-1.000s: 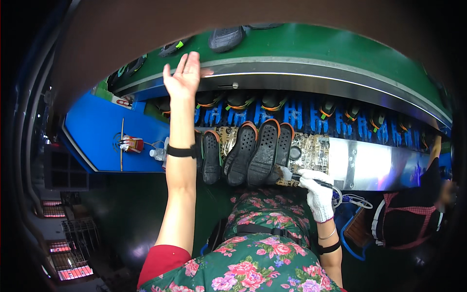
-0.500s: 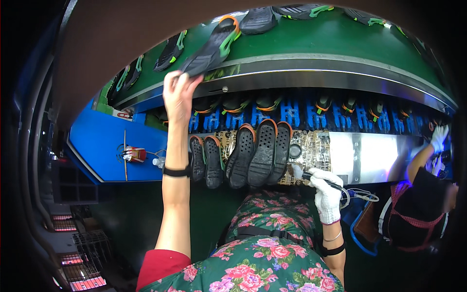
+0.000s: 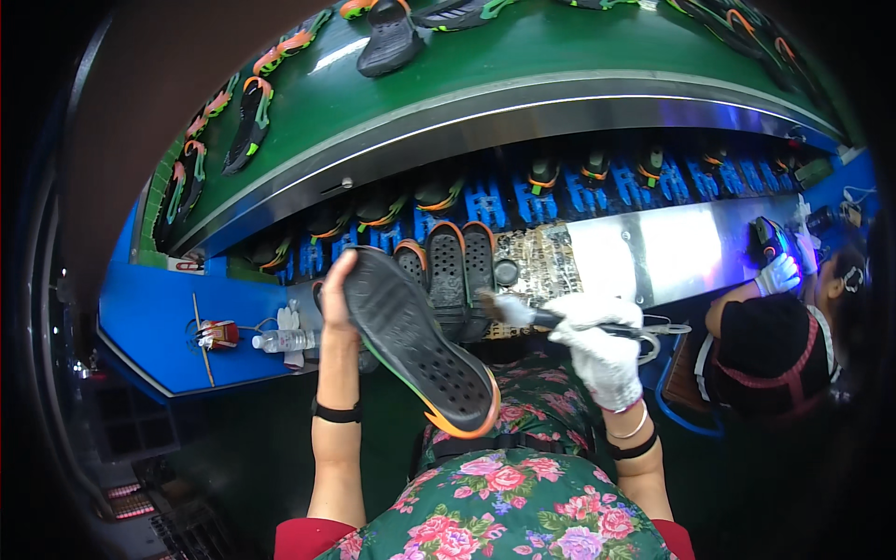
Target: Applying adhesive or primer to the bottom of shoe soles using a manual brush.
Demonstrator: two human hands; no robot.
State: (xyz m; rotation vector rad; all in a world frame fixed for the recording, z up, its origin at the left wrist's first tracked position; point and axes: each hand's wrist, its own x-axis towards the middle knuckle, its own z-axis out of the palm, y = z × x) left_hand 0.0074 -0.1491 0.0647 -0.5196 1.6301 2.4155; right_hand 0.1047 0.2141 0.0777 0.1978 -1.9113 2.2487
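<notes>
My bare left hand (image 3: 338, 297) grips a black shoe sole (image 3: 406, 327) by its toe end. The sole hangs tilted over the bench edge, its holed heel with orange and green trim pointing down toward my apron. In my right hand (image 3: 597, 350), gloved in white, is a brush (image 3: 513, 311) with a thin tube or cord trailing from its handle. The bristles point left, close to the soles on the bench and apart from the held one. Behind the held sole lie a few more black soles (image 3: 446, 275) with orange rims, partly hidden.
A green conveyor (image 3: 523, 47) with several soles runs beyond a metal rail (image 3: 467, 105). Under it are blue racks (image 3: 483, 207) with soles. A bottle (image 3: 285, 341) lies at left, a metal plate (image 3: 644, 245) at right. A gloved co-worker (image 3: 761, 345) works far right.
My left hand has brought the sole from the conveyor down in front of me and turned it heel down. The brush has moved slightly left and up. My view has swung right.
</notes>
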